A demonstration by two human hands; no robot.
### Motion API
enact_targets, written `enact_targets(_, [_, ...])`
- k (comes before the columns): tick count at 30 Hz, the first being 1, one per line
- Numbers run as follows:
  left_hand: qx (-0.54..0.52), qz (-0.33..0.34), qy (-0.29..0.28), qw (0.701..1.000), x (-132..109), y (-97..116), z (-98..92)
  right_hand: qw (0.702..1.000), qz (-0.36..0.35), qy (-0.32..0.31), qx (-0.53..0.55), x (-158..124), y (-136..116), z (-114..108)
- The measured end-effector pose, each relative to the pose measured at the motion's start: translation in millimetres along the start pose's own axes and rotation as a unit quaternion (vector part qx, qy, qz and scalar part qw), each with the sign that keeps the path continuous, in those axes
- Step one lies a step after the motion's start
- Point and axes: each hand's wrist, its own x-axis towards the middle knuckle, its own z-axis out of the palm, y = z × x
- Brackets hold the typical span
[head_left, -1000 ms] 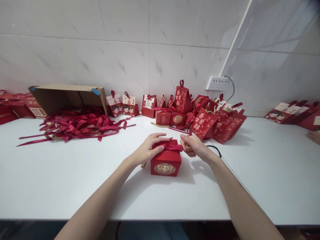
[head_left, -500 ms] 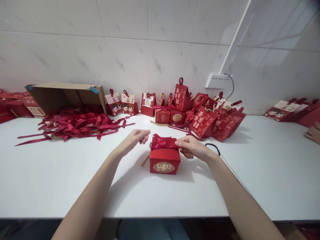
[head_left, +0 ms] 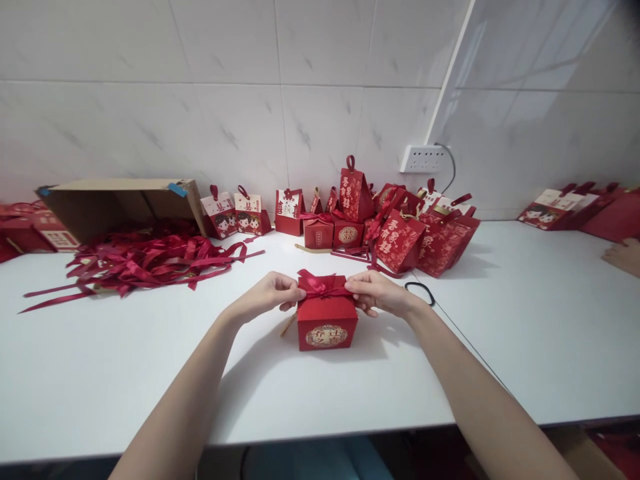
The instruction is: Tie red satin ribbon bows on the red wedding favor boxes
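Observation:
A red gift box (head_left: pixel 327 327) with a round gold emblem on its front stands upright on the white table. Across its top runs a dark red ribbon (head_left: pixel 324 289) tied in a bow. My left hand (head_left: pixel 276 292) pinches the ribbon at the box's upper left. At the upper right, the fingers of my right hand (head_left: pixel 376 292) are closed on the ribbon's other side. A gold tassel (head_left: pixel 289 324) hangs by the left of the box, partly hidden.
An open cardboard box (head_left: pixel 125 187) lies on its side, loose red ribbons (head_left: pixel 150 257) spilling out. Several red gift boxes (head_left: pixel 400 240) are heaped along the wall under a power strip (head_left: pixel 423 159). A black loop (head_left: pixel 421 292) lies right. Another person's hand (head_left: pixel 623 257) shows at the right edge.
My left hand has moved in from the left and closed on the ribbon. My right hand keeps its pinch. The whole view has shifted and tilted slightly.

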Motion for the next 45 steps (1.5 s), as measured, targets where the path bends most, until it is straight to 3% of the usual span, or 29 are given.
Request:
enact_targets(10, [-0.011, 0.015, -0.023, 1.0, 3.3, -10.6, -3.5, 0.999, -0.002, -0.024, 0.021, 1.9, 2.7, -4.0])
enact_targets(20, [-0.012, 0.014, -0.013, 1.0, 2.6, -6.3, 0.3, 0.996, -0.003, -0.089, 0.001, -1.2, 7.1, -11.6])
enact_targets(27, [-0.025, 0.02, 0.004, 0.999, 4.4, -15.1, -5.6, 0.998, 0.014, -0.023, 0.049, 1.4, 12.8, -21.6])
enact_targets(31, [-0.054, 0.032, -0.002, 0.998, 2.8, -10.2, -6.2, 0.992, -0.029, 0.048, 0.115, 5.9, 13.4, -23.1])
enact_targets(35, [-0.082, 0.041, -0.055, 0.994, -1.1, -5.6, -3.8, 0.995, -0.062, 0.025, 0.074, 5.5, 12.7, -16.2])
enact_targets(38, [-0.056, 0.033, -0.062, 0.996, -0.4, -7.8, -3.0, 0.998, -0.052, -0.007, 0.024, 0.8, 13.7, -20.2])
enact_targets(40, [-0.049, 0.04, -0.019, 0.998, 3.6, -11.9, -2.4, 0.998, -0.035, -0.048, -0.002, -3.8, 13.7, -28.2])
enact_targets(42, [-0.05, 0.051, 0.091, 0.993, 9.6, -17.0, -1.2, 0.996, -0.023, -0.082, -0.004, -7.6, 12.4, -36.8])
enact_targets(45, [-0.055, 0.057, 0.248, 0.966, 17.1, -21.7, 1.6, 0.999, -0.027, -0.009, 0.036, -7.6, 9.5, -43.1])
